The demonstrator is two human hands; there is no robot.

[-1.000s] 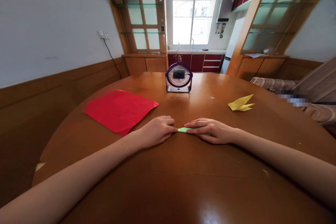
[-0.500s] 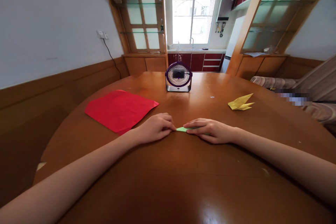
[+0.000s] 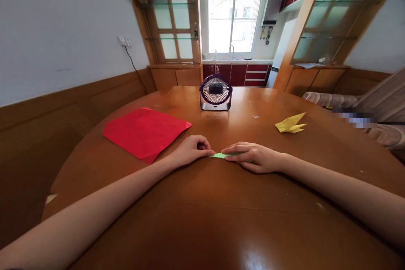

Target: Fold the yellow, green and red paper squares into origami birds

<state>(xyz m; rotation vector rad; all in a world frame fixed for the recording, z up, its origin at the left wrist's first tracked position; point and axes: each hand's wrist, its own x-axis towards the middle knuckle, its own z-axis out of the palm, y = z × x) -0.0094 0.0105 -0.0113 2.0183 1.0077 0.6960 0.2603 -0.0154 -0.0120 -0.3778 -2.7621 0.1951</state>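
A small folded green paper [image 3: 219, 155] lies flat on the round wooden table [image 3: 221, 219] between my two hands. My left hand [image 3: 191, 150] has its fingers curled, and its thumb and fingertip pinch the paper's left tip. My right hand [image 3: 253, 157] lies flat over the paper's right part and presses it onto the table, hiding most of it.
A red paper sheet [image 3: 145, 131] lies to the left. A small purple desk fan [image 3: 215, 93] stands at the far middle. A folded yellow paper figure [image 3: 290, 124] rests at the right. A sofa [image 3: 363, 118] runs past the table's right edge.
My left hand has curled tighter and rolled up onto its fingertips at the green paper's left tip. The right hand has stayed put.
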